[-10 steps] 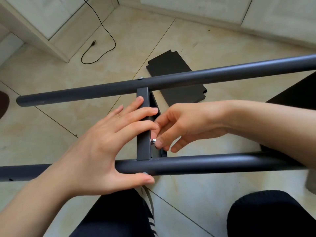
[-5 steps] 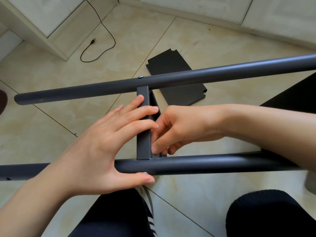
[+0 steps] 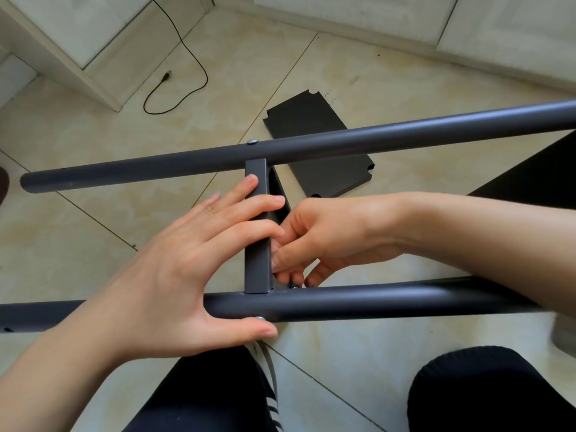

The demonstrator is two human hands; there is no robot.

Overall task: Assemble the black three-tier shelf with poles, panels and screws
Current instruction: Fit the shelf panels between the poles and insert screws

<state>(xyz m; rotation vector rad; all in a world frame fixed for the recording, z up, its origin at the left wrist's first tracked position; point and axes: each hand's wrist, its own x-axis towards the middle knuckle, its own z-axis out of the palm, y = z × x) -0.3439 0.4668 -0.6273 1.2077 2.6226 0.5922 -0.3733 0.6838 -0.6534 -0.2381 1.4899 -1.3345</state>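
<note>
Shelf parts lie across our lap above the tiled floor (image 3: 358, 63): a far pole (image 3: 343, 141) and a near pole (image 3: 374, 299) run side by side from left to right, joined by the edge of a dark panel (image 3: 257, 269) that stands between them. We see a screw head (image 3: 252, 140) on top of the far pole just above the panel, and another screw head (image 3: 259, 318) on the near side of the near pole.

Our left hand (image 3: 187, 269) lies spread over the joint, its fingers straight across the panel's edge and its thumb pressed along the near pole beside that second screw head. Our right hand (image 3: 324, 241) reaches in from the right, fingers curled down behind the panel close to the near pole; they seem to pinch something small and metallic there, but we cannot tell what it is.

A loose black panel (image 3: 321, 151) lies flat on the floor beyond the far pole. A black cable (image 3: 187, 73) curls across the tiles near a pale cabinet (image 3: 78, 42) at the upper left.
</note>
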